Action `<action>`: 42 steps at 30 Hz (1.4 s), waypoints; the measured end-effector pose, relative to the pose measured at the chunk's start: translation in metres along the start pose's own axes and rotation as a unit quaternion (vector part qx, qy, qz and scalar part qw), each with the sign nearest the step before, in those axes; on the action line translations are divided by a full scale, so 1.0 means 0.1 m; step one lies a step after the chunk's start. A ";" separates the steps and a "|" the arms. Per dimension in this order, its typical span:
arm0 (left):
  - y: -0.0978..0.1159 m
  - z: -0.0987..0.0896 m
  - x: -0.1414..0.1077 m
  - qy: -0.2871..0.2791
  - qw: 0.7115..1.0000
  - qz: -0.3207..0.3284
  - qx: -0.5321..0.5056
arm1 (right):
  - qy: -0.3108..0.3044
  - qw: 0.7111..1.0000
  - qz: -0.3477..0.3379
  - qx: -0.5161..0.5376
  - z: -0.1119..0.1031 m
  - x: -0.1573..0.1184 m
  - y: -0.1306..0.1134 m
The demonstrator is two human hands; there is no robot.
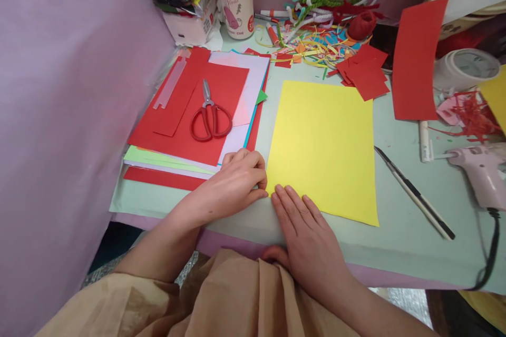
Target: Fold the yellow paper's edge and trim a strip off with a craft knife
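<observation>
A yellow sheet of paper (324,147) lies flat on the pale green table covering (221,221), in front of me. My left hand (241,179) is at its lower left corner, with fingers curled and the thumb tip at the paper's edge; whether it pinches the corner is hard to make out. My right hand (304,226) lies with its fingers stretched out, fingertips on the sheet's near edge. Left of the sheet, red-handled scissors (209,116) rest on a stack of red paper (229,84), with white and green sheets beneath.
A craft knife (415,192) lies right of the yellow sheet, near a pink glue gun (480,171). Behind are a white bottle (236,0), a white box (190,26), colourful paper scraps (316,50), red paper pieces (367,73) and a white tape roll (462,69).
</observation>
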State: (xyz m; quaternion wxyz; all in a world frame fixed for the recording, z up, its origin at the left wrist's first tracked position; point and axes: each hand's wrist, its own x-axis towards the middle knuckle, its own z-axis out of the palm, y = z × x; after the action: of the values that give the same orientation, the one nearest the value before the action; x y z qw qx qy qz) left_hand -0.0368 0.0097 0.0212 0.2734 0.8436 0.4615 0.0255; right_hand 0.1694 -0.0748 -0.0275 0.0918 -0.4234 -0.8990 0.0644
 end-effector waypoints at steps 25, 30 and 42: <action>0.01 -0.02 0.02 -0.019 0.999 -0.023 -0.012 | 0.005 1.000 0.021 -0.003 0.01 0.02 -0.06; 0.00 -0.03 0.02 -0.021 0.999 -0.029 -0.017 | 0.006 1.000 0.024 -0.006 0.01 0.03 -0.08; -0.01 -0.05 0.03 -0.032 0.999 -0.033 -0.029 | 0.008 0.999 0.034 0.000 0.02 0.03 -0.11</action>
State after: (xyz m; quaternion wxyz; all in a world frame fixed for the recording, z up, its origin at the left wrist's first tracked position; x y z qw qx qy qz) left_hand -0.0367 0.0147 0.0241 0.3126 0.8202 0.4791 0.0029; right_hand 0.1588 -0.0793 -0.0275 0.0970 -0.4539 -0.8835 0.0639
